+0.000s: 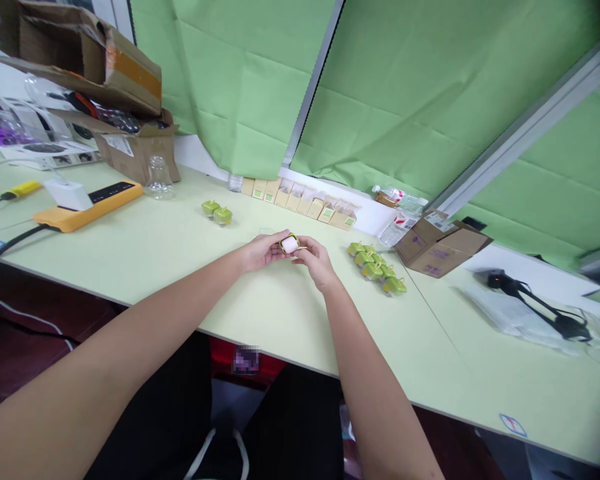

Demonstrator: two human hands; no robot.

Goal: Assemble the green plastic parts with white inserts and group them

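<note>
Above the middle of the table, my left hand (pixel 261 252) and my right hand (pixel 319 263) both grip a small green-rimmed container (pixel 290 244) with a pale pinkish-white face turned toward me. The fingers of each hand are closed around its sides, and its exact kind is too small to make out. To the right of my hands stands a group of several small green-lidded clear containers (pixel 373 270). Two more green-lidded containers (pixel 217 212) sit to the left, farther back.
A row of small cardboard boxes (pixel 305 202) lines the back edge. At left are an orange power strip (pixel 95 205), a yellow screwdriver (pixel 21 190), a clear jar (pixel 159 179) and cardboard boxes (pixel 140 150). To the right are bottles (pixel 400 199), an open carton (pixel 440 250) and a black device (pixel 530 300).
</note>
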